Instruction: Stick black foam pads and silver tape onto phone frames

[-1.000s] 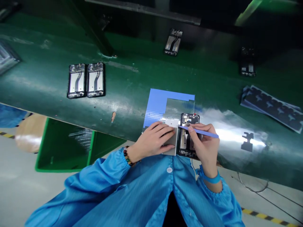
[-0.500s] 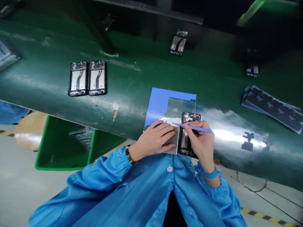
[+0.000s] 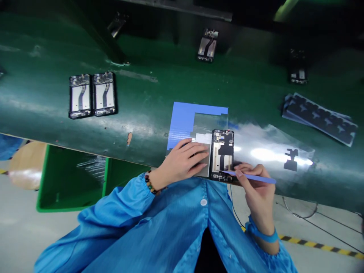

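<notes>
An opened phone (image 3: 222,149) lies by the bench's front edge, its inner parts and a black film showing. My right hand (image 3: 257,185) is closed around blue-violet tweezers (image 3: 260,178), whose thin tip is over the phone's lower part. Beside the phone, my left hand (image 3: 186,158) lies flat with fingers outstretched on a grey flat block (image 3: 207,161), partly covering it. A white piece (image 3: 202,138) shows just above those fingers. Under the block and hand is a blue sheet (image 3: 182,115) with a clear film over part of it.
Two opened phones (image 3: 92,94) lie side by side at left, others farther back, such as one phone (image 3: 208,44). At right are a black cut-out sticker (image 3: 291,160) on clear film and stacked sticker sheets (image 3: 320,118). A green bin (image 3: 72,185) stands below the bench at left.
My right hand has moved down and right with the tweezers, from the phone's upper part to its lower end, uncovering the phone's middle. My left hand stays on the block. The view has shifted slightly.
</notes>
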The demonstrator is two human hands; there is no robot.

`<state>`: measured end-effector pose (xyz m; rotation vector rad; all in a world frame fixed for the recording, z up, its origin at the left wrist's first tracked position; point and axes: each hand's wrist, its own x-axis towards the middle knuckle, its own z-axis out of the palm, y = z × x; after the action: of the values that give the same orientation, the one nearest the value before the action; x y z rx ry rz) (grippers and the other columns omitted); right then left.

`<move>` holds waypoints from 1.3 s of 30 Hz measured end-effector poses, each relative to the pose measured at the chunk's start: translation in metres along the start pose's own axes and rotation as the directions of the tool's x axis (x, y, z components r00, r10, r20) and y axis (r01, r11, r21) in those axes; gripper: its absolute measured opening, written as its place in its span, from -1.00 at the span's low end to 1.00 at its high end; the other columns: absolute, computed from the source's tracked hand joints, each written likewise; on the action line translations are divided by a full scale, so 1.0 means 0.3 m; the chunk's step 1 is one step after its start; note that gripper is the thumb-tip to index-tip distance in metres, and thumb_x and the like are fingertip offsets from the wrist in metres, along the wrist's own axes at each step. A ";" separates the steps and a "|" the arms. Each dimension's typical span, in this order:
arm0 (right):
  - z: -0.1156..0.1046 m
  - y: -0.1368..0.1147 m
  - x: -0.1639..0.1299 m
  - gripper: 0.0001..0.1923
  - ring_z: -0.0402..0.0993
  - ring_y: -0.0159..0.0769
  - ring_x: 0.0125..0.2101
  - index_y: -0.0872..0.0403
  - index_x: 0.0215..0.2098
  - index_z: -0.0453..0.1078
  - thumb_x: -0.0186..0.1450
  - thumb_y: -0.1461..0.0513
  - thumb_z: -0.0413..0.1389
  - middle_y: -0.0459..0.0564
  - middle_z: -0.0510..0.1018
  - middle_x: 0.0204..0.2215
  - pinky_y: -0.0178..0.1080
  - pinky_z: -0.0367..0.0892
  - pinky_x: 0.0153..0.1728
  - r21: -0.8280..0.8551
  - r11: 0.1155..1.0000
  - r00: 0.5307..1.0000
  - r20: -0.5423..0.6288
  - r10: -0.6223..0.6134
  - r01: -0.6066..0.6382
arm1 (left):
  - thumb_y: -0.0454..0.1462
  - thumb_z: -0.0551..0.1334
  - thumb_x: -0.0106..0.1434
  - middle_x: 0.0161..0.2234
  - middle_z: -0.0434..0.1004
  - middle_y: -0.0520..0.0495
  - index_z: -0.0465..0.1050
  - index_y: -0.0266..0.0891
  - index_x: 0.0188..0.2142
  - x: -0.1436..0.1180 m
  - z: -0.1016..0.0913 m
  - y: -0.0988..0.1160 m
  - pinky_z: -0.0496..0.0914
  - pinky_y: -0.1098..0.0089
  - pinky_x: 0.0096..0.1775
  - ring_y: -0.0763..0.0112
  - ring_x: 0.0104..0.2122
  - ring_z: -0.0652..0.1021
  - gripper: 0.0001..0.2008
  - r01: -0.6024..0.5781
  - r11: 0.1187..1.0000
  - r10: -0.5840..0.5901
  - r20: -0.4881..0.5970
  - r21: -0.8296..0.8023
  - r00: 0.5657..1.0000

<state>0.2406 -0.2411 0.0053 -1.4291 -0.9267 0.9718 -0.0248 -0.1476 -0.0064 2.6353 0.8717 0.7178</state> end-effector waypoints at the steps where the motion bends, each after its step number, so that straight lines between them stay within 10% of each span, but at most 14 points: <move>1: 0.001 0.003 -0.008 -0.66 0.69 -0.25 -0.19 0.01 -0.40 0.39 0.29 0.19 0.48 -0.05 0.66 -0.34 -0.14 0.61 -0.08 -0.005 1.000 1.000 0.014 -0.006 0.006 | -0.20 0.32 0.51 0.19 0.67 -0.09 0.58 -0.17 0.14 0.000 0.001 0.009 0.40 0.06 0.35 0.25 0.16 0.64 -0.73 -0.041 0.999 0.041 -0.009 -0.025 0.999; 7: -0.011 0.036 -0.028 -0.69 0.67 -0.22 -0.20 0.00 -0.39 0.40 0.31 0.20 0.45 -0.11 0.61 -0.37 -0.05 0.53 0.03 -0.078 0.996 0.997 0.062 -0.040 0.045 | -0.25 0.38 0.45 0.03 0.73 -0.02 0.64 -0.14 -0.05 -0.007 0.026 0.067 0.41 0.14 0.38 0.32 0.14 0.65 -0.88 -0.255 0.956 0.262 0.035 -0.144 0.964; 24: -0.025 0.033 0.004 -0.70 0.71 -0.16 -0.20 -0.02 -0.36 0.38 0.31 0.22 0.44 -0.10 0.66 -0.37 0.10 0.51 0.15 -0.032 0.991 0.991 -0.014 -0.130 0.129 | -0.31 0.27 0.54 0.02 0.74 -0.01 0.65 -0.14 -0.10 0.001 0.042 0.103 0.47 0.22 0.31 0.37 0.11 0.65 -0.86 -0.295 0.955 0.295 0.030 0.017 0.955; 29: -0.056 0.045 0.136 -0.63 0.69 -0.19 -0.25 -0.02 -0.32 0.35 0.25 0.20 0.50 -0.13 0.64 -0.41 0.07 0.57 0.10 0.007 0.947 0.865 -0.409 -0.291 0.322 | -0.34 0.23 0.56 -0.08 0.77 0.04 0.67 -0.17 -0.13 -0.014 0.051 0.112 0.54 0.30 0.22 0.44 0.01 0.69 -0.80 -0.369 0.927 0.375 -0.113 0.068 0.920; 33: -0.066 0.075 0.177 -0.61 0.69 -0.20 -0.26 -0.01 -0.32 0.35 0.23 0.18 0.51 -0.15 0.65 -0.39 0.10 0.57 0.11 -0.003 0.941 0.812 -0.504 -0.294 0.339 | -0.33 0.18 0.57 -0.08 0.78 0.03 0.66 -0.19 -0.08 0.038 -0.033 0.091 0.59 0.37 -0.05 0.48 -0.13 0.69 -0.77 -0.442 0.896 0.436 -0.251 0.033 0.864; 39: -0.059 0.077 0.163 -0.67 0.70 -0.20 -0.24 0.01 -0.32 0.38 0.26 0.19 0.47 -0.10 0.65 -0.38 0.10 0.60 0.10 -0.036 0.942 0.821 -0.481 -0.309 0.334 | -0.28 0.28 0.52 -0.20 0.70 -0.03 0.55 -0.14 -0.07 0.268 -0.164 -0.125 0.60 0.29 -0.10 0.37 -0.18 0.67 -0.94 -0.113 0.990 0.139 -0.468 0.082 0.873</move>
<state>0.2750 -0.2033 -0.0201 -1.3287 -0.7280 0.3519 -0.0132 -0.0639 0.0497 2.6182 0.8434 1.4364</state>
